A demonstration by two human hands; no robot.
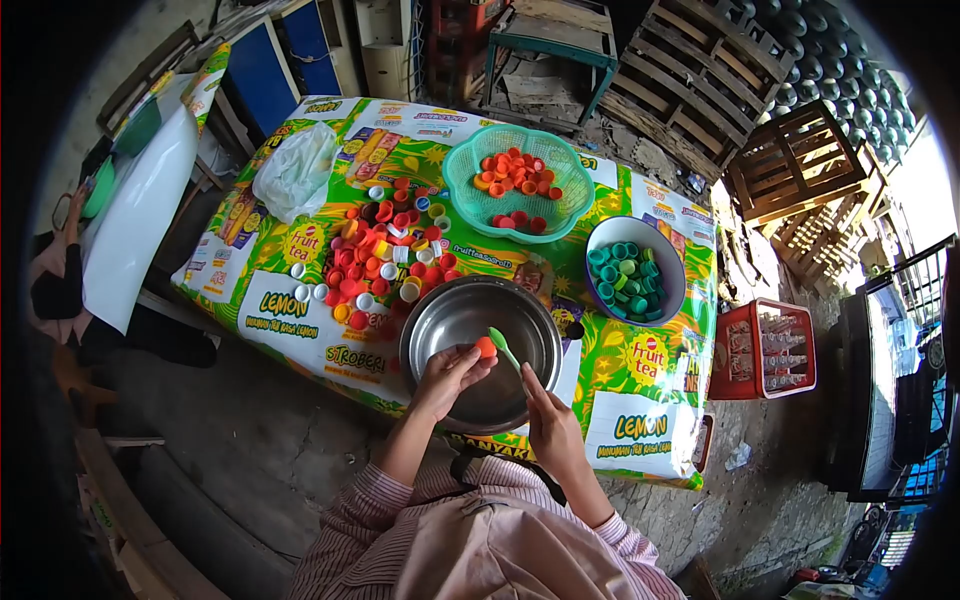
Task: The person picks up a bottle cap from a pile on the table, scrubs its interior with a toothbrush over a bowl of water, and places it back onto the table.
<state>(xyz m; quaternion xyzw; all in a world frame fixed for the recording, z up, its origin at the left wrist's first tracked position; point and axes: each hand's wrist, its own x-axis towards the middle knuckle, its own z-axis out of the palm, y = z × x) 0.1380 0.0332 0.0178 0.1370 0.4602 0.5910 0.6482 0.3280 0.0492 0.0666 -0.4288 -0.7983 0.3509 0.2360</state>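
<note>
Over a steel bowl (418, 345), my left hand (450, 378) holds an orange-red bottle cap (486, 347) between its fingertips. My right hand (548, 418) grips a green-handled tool (508, 355), its tip beside the cap. Left of and behind the bowl lies a loose pile of red, orange, white and yellow caps (385, 250). Behind the bowl, a mint-green basket (460, 205) contains orange and red caps (518, 172). To the right, a whitish bowl (675, 275) holds teal and green caps (625, 280).
A printed cover (650, 440) lies over the table. A crumpled white plastic bag (297, 175) rests at its back left. Beyond the right edge stands a red crate (735, 350). Wooden pallets (690, 80) are behind. At the far left, another person's arm (75, 215) shows.
</note>
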